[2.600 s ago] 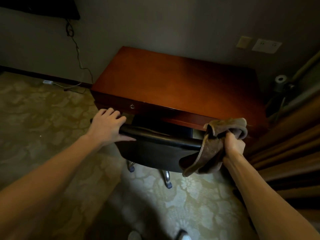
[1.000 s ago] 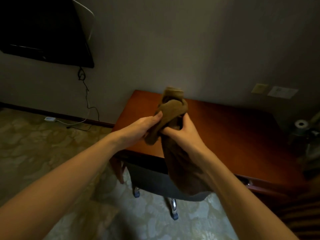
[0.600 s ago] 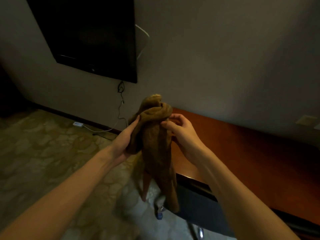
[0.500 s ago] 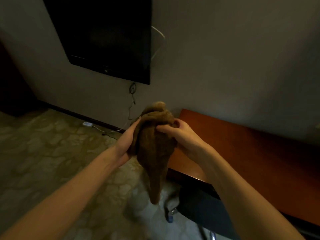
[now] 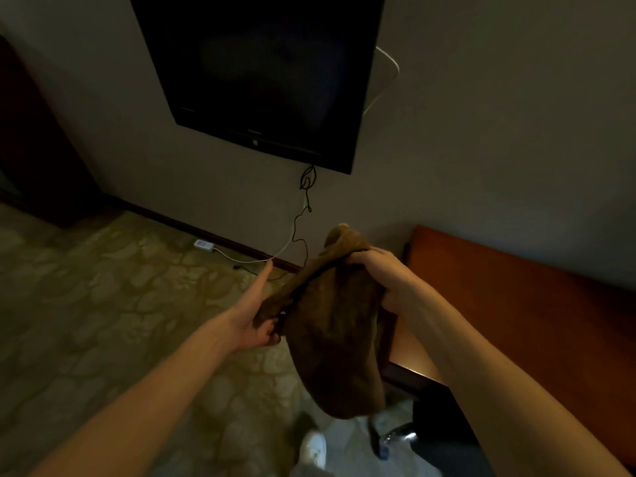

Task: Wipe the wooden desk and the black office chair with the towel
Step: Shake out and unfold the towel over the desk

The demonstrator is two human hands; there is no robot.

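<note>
Since half a second ago the left hand [image 5: 254, 318] has slid down the towel [image 5: 339, 333] from its bunched top to its left edge, and the view has swung further left, so more of the television shows and less of the desk. The left thumb and lower fingers now pinch that edge by the palm, while the forefinger [image 5: 263, 275] sticks out straight, clear of the cloth. The right hand [image 5: 387, 273] is curled shut over the towel's top, its fingers wrapped round a bunched fold that pokes up just above the knuckles. Between the two hands the brown towel hangs in the air as a loose pouch, its bottom well above the floor; whether anything lies inside cannot be told. The towel is held in front of the left end of the wooden desk [image 5: 516, 304], touching neither it nor the black office chair [image 5: 444, 438], whose dark seat and chrome base [image 5: 401, 435] show under the desk edge at lower right. Below the towel is a white shoe [image 5: 315, 449] on the patterned carpet [image 5: 103, 321]. A dark television [image 5: 261, 70] is mounted on the grey wall [image 5: 499, 132], with a black cable [image 5: 304, 215] running down to the skirting and a white adapter [image 5: 203, 245] lying on the carpet near it.
</note>
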